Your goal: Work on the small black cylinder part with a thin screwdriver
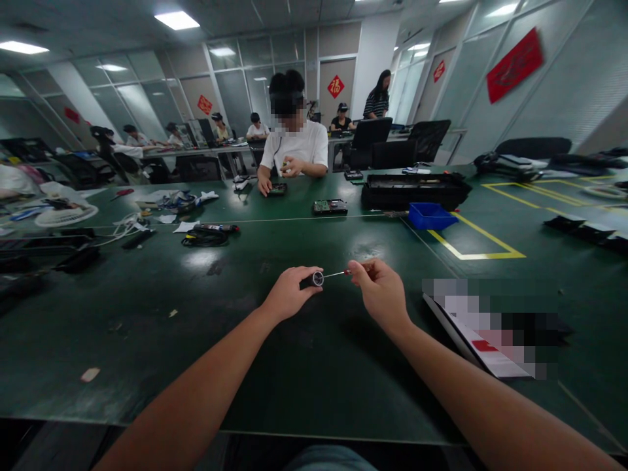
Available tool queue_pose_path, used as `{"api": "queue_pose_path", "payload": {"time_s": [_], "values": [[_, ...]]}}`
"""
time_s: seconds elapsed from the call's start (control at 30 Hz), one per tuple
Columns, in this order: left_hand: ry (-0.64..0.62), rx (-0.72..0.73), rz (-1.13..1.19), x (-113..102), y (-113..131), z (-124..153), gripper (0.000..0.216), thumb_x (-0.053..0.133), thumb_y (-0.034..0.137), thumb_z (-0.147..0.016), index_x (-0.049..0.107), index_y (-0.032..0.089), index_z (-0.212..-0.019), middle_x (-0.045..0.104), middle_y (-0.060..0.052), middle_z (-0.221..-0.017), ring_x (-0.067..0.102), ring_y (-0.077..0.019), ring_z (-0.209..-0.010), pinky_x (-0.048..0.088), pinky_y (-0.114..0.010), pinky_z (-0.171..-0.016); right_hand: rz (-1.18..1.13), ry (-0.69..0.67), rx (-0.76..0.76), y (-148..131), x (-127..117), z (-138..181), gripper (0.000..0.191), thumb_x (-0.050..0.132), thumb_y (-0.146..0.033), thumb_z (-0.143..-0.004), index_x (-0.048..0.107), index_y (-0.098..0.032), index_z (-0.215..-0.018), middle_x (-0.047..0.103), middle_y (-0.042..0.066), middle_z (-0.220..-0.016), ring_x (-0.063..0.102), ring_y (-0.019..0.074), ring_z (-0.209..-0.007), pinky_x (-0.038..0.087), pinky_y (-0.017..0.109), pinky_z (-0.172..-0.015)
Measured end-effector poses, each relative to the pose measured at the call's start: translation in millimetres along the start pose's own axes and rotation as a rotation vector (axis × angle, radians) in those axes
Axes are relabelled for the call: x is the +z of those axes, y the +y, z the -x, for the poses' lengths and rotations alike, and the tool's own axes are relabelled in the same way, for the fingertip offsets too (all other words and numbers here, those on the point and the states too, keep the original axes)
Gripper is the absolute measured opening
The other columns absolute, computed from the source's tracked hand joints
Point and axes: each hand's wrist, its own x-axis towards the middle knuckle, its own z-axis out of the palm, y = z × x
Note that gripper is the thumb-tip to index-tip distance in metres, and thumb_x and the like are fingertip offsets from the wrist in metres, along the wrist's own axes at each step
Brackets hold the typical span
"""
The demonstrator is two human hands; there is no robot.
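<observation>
My left hand point(290, 292) is closed round a small black cylinder with a silver end point(316, 279), held just above the green table point(196, 327). My right hand point(380, 288) pinches a thin screwdriver point(338, 273) with a red handle, its metal shaft pointing left at the cylinder's silver end. Both hands hover over the middle of the table, close together.
A flat white and black sheet point(483, 343) lies at the right. Farther back are a blue bin point(430, 215), a long black case point(415, 191), a circuit board point(330, 207) and coiled cables point(203, 235). A person in a white shirt point(297, 147) sits opposite; others work behind.
</observation>
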Motion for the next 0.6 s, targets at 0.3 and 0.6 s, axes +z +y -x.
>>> {"api": "queue_pose_path", "payload": {"time_s": [0.3, 0.6], "values": [[0.001, -0.007, 0.011, 0.6, -0.4, -0.5, 0.037, 0.075, 0.023, -0.085, 0.069, 0.023, -0.122, 0.072, -0.006, -0.117, 0.066, -0.0245, -0.109, 0.048, -0.043, -0.101, 0.009, -0.055, -0.125, -2.6, 0.2, 4.4, 0.030, 0.064, -0.050, -0.089, 0.065, -0.022, -0.078, 0.068, 0.001, -0.068, 0.060, 0.0183, -0.060, 0.042, 0.031, -0.059], [-0.001, -0.013, 0.030, -1.1, -0.7, 0.4, 0.035, 0.073, 0.023, -0.086, 0.069, 0.022, -0.121, 0.072, -0.006, -0.119, 0.066, -0.0246, -0.111, 0.047, -0.044, -0.103, 0.046, -0.170, -0.141, 0.1, 0.8, 5.3, 0.034, 0.046, -0.048, -0.100, 0.066, -0.023, -0.086, 0.063, 0.000, -0.064, 0.058, 0.0180, -0.058, 0.041, 0.031, -0.059]]}}
